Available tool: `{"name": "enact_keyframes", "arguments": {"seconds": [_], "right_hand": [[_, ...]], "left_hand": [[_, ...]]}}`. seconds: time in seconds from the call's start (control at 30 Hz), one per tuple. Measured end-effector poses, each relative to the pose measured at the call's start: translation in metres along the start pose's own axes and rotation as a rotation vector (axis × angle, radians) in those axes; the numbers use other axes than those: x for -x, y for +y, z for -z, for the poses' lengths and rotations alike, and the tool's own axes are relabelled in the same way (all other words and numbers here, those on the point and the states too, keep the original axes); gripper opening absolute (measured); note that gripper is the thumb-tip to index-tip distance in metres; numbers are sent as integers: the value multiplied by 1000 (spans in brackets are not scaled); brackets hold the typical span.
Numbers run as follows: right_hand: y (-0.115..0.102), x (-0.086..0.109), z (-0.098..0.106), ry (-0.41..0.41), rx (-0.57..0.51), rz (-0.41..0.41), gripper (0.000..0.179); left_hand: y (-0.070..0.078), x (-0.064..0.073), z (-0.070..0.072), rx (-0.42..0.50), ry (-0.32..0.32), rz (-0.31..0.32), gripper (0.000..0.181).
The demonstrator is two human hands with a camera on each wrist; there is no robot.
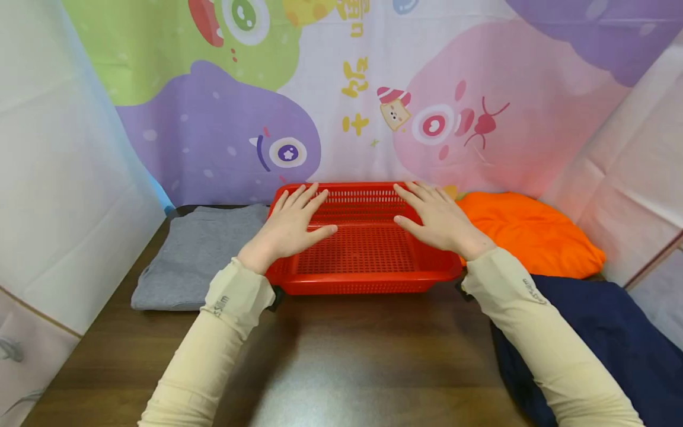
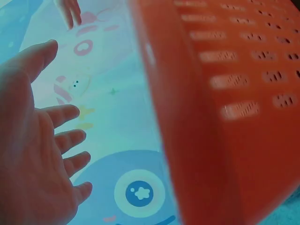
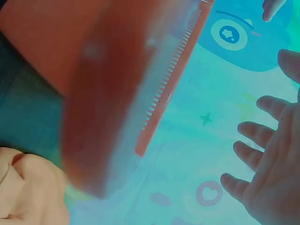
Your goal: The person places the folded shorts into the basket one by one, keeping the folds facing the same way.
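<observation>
A red plastic basket [image 1: 363, 277] with slotted walls and a grid floor stands at the back middle of the wooden table; nothing lies inside it. Over its left end is my left hand [image 1: 292, 224], fingers spread and straight, holding nothing. My right hand [image 1: 439, 218] hovers over the right end in the same manner, palm down. In the left wrist view the basket's rim [image 2: 168, 117] passes beside the left hand [image 2: 37, 136], with a gap between them. The right wrist view also has the right hand [image 3: 267, 154] apart from the basket [image 3: 105, 93].
Left of the basket lies a folded grey cloth [image 1: 197, 255]. At the right are an orange cloth [image 1: 525, 234] and, nearer, a dark navy cloth [image 1: 603, 338] partly under the right sleeve. A curtain with cartoon figures [image 1: 213, 142] hangs behind the wooden table [image 1: 363, 356].
</observation>
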State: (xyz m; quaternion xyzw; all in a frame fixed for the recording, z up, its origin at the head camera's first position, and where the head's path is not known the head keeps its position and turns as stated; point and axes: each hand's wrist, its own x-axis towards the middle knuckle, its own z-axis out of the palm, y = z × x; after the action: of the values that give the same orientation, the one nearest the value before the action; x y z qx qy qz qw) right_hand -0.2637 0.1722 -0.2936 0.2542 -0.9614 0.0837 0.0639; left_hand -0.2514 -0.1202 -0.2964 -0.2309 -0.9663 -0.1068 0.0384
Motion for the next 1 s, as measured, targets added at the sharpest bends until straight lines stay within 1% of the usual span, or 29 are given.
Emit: {"name": "enact_keyframes", "arguments": {"seconds": [0.13,0.37,0.53,0.7,0.83,1.0], "right_hand": [[1,3,-3,-5,7,2,67],[4,7,-8,-22,7,5,67],[6,13,-11,-36,-3,0,68],[10,21,-14,-44,-13,-18,69],[12,29,-17,-32,-19,-30,68],[15,39,-18,-8,-33,-31,66]], "left_hand": [[3,3,-4,2,-5,-12,76],[10,9,-10,24,6,0,80],[19,15,-18,33,20,-30,78],[27,21,-29,42,18,-39,78],[33,27,-34,50,29,-57,77],[42,31,-38,60,46,-99,75]]}}
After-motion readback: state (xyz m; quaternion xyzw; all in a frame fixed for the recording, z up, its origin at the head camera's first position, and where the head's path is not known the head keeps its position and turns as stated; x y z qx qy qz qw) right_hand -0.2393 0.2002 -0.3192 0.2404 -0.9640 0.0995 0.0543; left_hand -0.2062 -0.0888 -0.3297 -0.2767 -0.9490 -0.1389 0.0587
